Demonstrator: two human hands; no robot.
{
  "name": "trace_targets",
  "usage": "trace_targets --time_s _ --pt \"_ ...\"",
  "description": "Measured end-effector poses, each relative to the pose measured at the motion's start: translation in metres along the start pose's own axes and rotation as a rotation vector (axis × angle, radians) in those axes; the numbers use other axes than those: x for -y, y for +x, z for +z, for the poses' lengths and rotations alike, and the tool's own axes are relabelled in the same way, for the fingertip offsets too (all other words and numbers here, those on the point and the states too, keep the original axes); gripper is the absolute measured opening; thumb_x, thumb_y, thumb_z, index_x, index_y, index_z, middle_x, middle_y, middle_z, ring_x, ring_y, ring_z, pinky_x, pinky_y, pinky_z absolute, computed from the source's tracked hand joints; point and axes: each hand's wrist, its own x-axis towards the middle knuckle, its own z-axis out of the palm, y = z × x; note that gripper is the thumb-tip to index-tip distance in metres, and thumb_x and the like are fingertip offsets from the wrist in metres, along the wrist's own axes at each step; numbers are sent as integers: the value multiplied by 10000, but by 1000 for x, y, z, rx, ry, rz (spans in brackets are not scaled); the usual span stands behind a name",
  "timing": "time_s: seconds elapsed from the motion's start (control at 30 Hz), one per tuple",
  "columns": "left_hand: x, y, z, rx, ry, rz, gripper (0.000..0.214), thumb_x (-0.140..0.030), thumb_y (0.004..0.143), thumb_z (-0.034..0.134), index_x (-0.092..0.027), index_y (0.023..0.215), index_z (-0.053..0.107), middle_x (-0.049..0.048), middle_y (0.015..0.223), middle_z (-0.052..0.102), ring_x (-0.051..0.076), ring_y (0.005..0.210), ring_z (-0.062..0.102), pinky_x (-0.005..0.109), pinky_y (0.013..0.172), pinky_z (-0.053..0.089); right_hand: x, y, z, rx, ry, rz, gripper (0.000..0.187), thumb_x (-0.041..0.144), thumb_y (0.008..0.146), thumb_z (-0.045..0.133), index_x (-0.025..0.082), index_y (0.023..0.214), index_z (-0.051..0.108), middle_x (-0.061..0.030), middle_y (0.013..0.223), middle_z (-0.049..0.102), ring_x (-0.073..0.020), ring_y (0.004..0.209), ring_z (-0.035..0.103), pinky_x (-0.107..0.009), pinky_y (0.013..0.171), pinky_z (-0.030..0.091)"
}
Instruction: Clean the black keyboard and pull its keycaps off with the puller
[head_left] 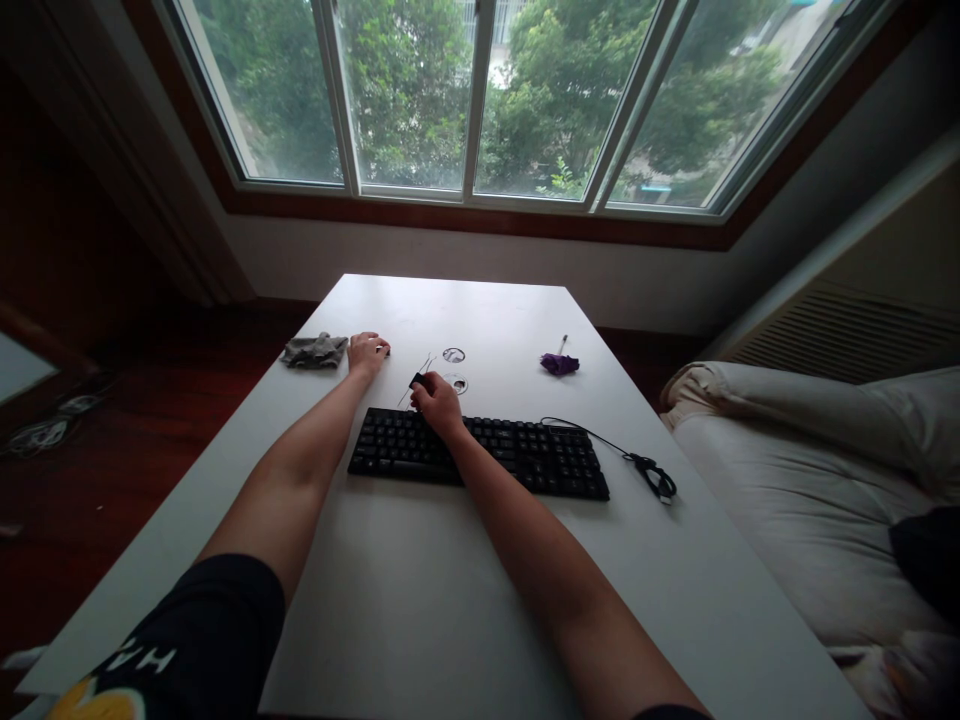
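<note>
A black keyboard (555, 460) lies across the white table in front of me. My right hand (441, 402) is above its far edge, left of the middle, with the fingers closed on a small black block-like piece (417, 380). Thin wire-like strands (429, 362) show beside that piece; whether they are joined to it I cannot tell. My left hand (366, 352) rests farther out on the table, its fingers curled at a small dark thing (385, 350) that is mostly hidden. Right beside the left hand is a crumpled grey cloth (315, 351).
Two round cut-out-like rings (454, 354) show in the tabletop beyond the keyboard. A bunched purple cloth (560, 365) with a pale stick (564, 343) is at the right. The keyboard's coiled USB cable (654, 475) lies near the right edge. A covered sofa (787, 510) stands alongside.
</note>
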Motion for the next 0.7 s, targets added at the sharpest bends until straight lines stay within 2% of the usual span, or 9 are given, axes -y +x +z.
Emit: trace_targets --time_s 0.47,0.7 --pt "-8 -19 -7 -84 6 3 226 -200 885 572 -238 1043 730 108 1194 609 327 1187 501 464 1070 362 3 -2 -1 12 -2 -6 95 328 926 587 234 941 592 31 726 706 -148 652 729 -226 616 544" --pt "-7 -18 -5 -48 3 -16 223 -202 842 638 -253 1035 737 110 1203 599 338 1190 484 474 1066 369 2 -1 -1 2 -6 0 98 333 928 595 237 948 600 28 734 710 -150 658 732 -229 624 553"
